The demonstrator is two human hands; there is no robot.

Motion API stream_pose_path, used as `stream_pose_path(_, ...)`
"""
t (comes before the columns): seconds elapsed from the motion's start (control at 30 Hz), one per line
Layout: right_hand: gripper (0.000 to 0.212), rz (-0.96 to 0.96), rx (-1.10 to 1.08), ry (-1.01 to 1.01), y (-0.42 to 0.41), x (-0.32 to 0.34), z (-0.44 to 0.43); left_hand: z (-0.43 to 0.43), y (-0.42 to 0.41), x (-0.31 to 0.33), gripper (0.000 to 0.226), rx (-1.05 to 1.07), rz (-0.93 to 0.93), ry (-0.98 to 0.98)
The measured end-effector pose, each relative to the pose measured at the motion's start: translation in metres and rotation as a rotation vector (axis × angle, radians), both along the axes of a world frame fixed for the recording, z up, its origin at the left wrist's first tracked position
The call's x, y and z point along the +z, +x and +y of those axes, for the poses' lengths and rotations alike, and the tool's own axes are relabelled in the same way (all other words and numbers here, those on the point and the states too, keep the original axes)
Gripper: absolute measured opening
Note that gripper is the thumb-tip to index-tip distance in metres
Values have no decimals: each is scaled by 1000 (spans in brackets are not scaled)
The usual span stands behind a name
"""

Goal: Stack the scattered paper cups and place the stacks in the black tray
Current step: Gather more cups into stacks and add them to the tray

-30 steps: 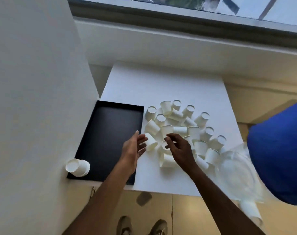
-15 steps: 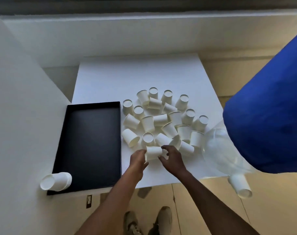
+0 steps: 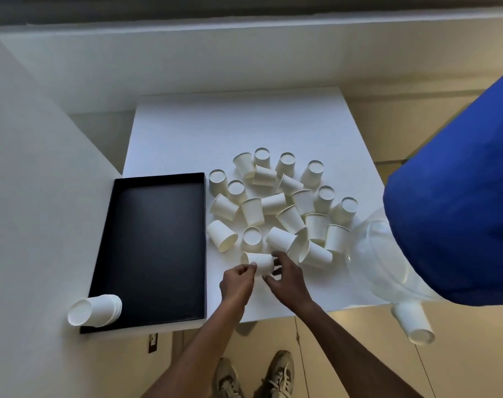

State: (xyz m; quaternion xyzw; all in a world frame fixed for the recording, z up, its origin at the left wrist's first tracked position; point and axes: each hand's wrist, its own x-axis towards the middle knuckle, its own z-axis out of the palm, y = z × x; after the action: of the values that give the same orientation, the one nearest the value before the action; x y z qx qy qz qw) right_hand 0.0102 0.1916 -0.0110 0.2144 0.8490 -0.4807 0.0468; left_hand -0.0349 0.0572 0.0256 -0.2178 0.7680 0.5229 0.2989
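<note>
Several white paper cups (image 3: 279, 202) lie scattered, some upright, some upside down, some on their sides, across the middle of a white table (image 3: 238, 124). A black tray (image 3: 158, 239) sits at the table's left. On its near-left corner lies a short stack of cups (image 3: 96, 310) on its side. One cup (image 3: 260, 262) is held sideways at the near edge of the pile, between my left hand (image 3: 237, 285) and my right hand (image 3: 287, 280). Both hands have fingers on it.
A blue cloth shape (image 3: 456, 211) fills the right side. Beneath it a clear plastic bag (image 3: 376, 262) lies on the table's right edge, with a cup stack (image 3: 413, 323) hanging out over the floor. A white wall (image 3: 29, 196) borders the left. My shoes (image 3: 253, 374) show below.
One second ago both hands reached into the pile. They have since drawn back to the pile's near edge with one cup between them. The camera view has tilted downward.
</note>
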Motion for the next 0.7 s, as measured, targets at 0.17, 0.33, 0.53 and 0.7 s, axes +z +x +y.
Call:
stream_pose_path(0.17, 71, 66, 49, -17, 5, 17, 3, -8, 6, 16, 39, -188, 365, -110)
stream_pose_path(0.33, 54, 188, 32, -81, 9, 38, 2, -4, 8, 34, 27, -331, 756, -145)
stream_pose_path(0.53, 60, 297, -96, -163, 8, 61, -1, 11, 4, 50, 85, -282, 844, 21)
stream_pose_path(0.7, 63, 349, -90, -155, 9, 69, 0, 17, 0, 57, 86, -217, 743, 133)
